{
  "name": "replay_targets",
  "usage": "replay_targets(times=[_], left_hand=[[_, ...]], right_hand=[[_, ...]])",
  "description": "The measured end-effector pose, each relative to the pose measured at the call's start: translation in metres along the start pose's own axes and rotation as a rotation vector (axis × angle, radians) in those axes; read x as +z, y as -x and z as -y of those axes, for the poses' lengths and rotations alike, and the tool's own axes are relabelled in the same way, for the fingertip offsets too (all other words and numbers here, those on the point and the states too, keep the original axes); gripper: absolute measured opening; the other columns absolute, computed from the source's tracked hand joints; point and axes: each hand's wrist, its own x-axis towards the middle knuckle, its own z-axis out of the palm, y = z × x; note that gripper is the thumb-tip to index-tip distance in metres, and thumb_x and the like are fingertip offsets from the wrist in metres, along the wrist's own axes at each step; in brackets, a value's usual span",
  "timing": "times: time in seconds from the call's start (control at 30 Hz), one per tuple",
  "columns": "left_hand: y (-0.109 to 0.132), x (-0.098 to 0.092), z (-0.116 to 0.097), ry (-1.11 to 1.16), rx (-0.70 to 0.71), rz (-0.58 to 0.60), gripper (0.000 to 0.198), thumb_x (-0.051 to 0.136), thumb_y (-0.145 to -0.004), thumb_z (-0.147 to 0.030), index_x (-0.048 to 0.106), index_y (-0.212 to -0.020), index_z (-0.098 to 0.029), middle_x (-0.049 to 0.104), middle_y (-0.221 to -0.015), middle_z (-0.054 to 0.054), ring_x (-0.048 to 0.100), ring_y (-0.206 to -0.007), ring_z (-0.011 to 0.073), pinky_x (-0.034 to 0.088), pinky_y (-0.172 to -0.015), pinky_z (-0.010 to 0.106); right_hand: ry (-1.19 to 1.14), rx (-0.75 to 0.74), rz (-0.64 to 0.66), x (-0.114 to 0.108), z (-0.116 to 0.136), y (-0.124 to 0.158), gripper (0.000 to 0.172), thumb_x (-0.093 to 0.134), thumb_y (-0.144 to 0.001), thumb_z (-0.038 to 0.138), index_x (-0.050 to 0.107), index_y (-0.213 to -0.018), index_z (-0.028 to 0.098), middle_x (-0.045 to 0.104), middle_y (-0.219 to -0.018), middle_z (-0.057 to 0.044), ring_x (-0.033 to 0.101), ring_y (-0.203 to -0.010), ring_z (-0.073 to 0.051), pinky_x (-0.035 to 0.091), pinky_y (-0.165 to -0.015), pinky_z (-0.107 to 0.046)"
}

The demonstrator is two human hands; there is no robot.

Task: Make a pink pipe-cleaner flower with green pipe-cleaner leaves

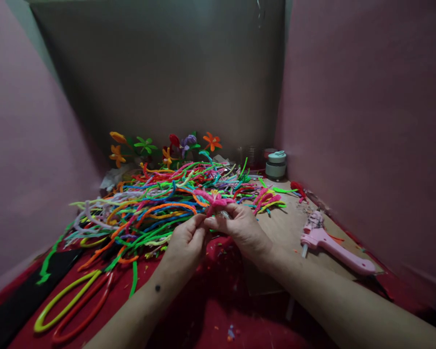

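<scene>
Both my hands meet in front of the pile, around a pink pipe-cleaner flower (215,199) with a yellow centre. My right hand (241,228) pinches the flower's underside between thumb and fingers. Close against it, my left hand (189,237) is closed, its fingertips just below the petals; what they grip there is hidden. Behind the flower spreads a large heap of coloured pipe cleaners (156,208). Just right of my hands lie loose pink petal loops (267,199) with yellow and green pieces.
A pink glue gun (336,245) rests on a cardboard sheet (276,232) at right. Scissors with yellow and red handles (82,315) lie front left, near a black strip (25,300). Finished flowers (212,141) stand at the back, left of a lidded jar (276,166). Pink walls flank both sides.
</scene>
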Motion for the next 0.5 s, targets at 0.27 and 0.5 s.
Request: replay_targets(times=[0.27,0.5], left_hand=[[0.0053,0.0020,-0.0068,0.273,-0.244,0.109,0.021,0.060,-0.070,-0.036,0.051,-0.078,-0.018,0.027,-0.045,-0.010,0.020,-0.036,0.0025,0.018,-0.036,0.014],[0.0087,0.0048,-0.0098,0.378,-0.243,0.049,0.025,0.066,-0.065,-0.035,0.054,-0.075,-0.015,0.033,-0.047,-0.009,0.021,-0.038,0.0014,0.015,-0.037,0.014]], right_hand=[[-0.193,0.023,0.008,0.0048,-0.0015,0.0016,0.009,0.065,-0.069,0.025,0.067,-0.071,0.017,0.057,-0.063,0.002,0.048,-0.058,-0.009,0.041,-0.057,-0.022],[-0.290,0.065,0.064,0.0052,-0.0027,0.0020,0.007,0.065,-0.070,0.023,0.065,-0.070,0.016,0.053,-0.060,0.003,0.045,-0.054,-0.007,0.037,-0.051,-0.019]])
